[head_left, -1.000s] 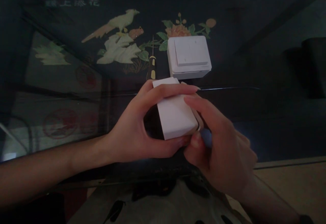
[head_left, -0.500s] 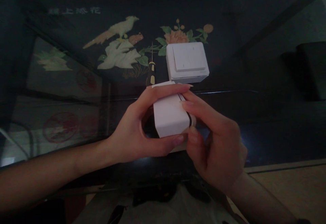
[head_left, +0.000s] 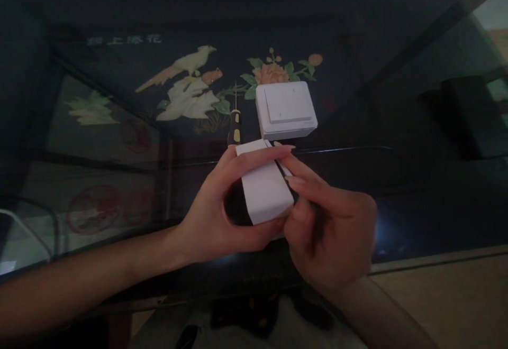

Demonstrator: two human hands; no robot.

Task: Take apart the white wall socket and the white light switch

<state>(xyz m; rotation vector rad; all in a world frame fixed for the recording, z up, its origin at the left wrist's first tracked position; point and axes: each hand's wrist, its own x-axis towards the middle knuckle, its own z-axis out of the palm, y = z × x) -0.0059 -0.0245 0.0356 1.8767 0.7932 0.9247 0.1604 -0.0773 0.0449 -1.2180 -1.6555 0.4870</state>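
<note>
My left hand is wrapped around a white switch box held on its side, thumb along the near side and fingers over the far side. At the box's right side, my right hand is closed with its fingertips on a thin white plate edge; my fingers hide most of that side. Behind the box lies a screwdriver with a black and yellow handle, its shaft pointing away. Beyond my hands, a second white wall switch rests face up on its box.
Beneath lies a dark glossy table with a bird and flower picture. A dark block-shaped object is at the right. The table's front edge runs at lower right, above a tan floor.
The dark gap at the right of the held box is now mostly covered, and the box is tilted a little more. My right hand has shifted slightly left. The whole view has shifted.
</note>
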